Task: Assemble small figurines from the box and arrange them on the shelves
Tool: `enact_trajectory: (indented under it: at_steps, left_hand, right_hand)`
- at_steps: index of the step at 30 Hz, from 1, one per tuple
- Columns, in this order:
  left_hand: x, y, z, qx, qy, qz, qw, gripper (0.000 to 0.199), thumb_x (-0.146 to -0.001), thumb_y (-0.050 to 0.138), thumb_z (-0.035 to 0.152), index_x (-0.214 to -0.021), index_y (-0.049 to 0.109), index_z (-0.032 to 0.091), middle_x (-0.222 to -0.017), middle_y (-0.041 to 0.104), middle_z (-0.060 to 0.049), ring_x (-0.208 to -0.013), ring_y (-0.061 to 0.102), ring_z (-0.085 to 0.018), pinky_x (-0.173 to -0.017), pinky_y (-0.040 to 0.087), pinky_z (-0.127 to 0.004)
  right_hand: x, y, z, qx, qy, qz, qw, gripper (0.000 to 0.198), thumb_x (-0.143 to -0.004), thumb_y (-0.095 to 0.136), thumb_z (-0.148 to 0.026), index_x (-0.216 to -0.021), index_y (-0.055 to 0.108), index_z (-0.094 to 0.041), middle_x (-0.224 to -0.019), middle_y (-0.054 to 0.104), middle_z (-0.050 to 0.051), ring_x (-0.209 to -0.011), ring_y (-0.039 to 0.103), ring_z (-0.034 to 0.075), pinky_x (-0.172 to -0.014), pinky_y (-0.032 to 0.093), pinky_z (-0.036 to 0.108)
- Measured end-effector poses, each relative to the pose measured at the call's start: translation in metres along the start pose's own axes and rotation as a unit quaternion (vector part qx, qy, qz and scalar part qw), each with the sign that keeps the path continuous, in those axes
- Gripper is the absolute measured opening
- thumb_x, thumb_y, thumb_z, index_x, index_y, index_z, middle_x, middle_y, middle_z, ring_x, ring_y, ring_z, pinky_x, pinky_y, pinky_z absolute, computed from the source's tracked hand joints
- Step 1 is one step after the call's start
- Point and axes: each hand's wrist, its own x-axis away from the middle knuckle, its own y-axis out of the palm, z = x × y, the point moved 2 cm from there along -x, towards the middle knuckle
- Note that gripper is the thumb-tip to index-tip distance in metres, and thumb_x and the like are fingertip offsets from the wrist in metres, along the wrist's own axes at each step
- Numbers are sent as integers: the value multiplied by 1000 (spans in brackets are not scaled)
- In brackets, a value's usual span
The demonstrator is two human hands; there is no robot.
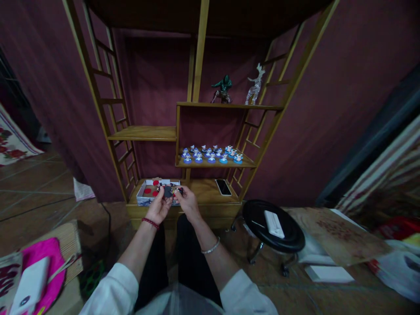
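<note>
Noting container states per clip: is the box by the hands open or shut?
Open: the top of the box is uncovered, and red round pieces show inside.

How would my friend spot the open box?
Find the big wooden shelf unit, then its lowest board. An open box sits at the left end, by the left hand. Red round pieces inside set it apart from the flat phone.

Dark-green figure [223, 89] is crouching at 12 o'clock on upper shelf [236, 106]; clear deer ornament [253, 89] is standing at 1 o'clock. Phone [223, 187] is lying screen-up at 5 o'clock. Black wheeled stool [292, 234] is standing at 4 o'clock, slim white object [274, 224] is resting on it; farther out, white box [329, 274] is lying on floor [324, 295]. White device [31, 284] is lying on pink item [53, 250] at 8 o'clock.
</note>
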Motion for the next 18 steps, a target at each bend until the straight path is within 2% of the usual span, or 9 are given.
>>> enact_trajectory:
  at_steps: [4,10,13,18]
  left_hand:
    - [11,12,-3,39,15,-61,997,19,-83,48,25,-89,61,13,-73,64,-4,-58,58,-8,-56,49,-18]
    - [17,19,-2,50,0,-109,993,18,-82,47,17,-89,62,11,-77,64,-7,-64,59,-12,-60,49,-22]
    - [17,15,-1,57,7,-121,991,21,-81,48,16,-96,61,11,-79,64,-7,-67,59,-12,-65,49,-23]
    - [14,11,4,42,22,-124,991,23,-79,51,15,-100,60,13,-84,64,-5,-66,58,-10,-65,48,-21]
  right_hand:
    - [11,-13,-11,-50,-1,5,999,29,-67,57,-38,-88,57,-18,-70,62,-1,-56,59,12,-53,50,23]
    - [19,-23,-28,-103,10,14,994,31,-65,60,-35,-89,59,-16,-76,63,1,-61,59,12,-57,50,24]
    - [20,-23,-33,-109,24,8,994,32,-65,60,-35,-92,58,-16,-78,64,2,-62,59,12,-59,50,24]
    - [15,-17,-37,-105,15,-22,994,33,-67,60,-35,-93,57,-15,-79,63,1,-63,59,12,-58,49,23]
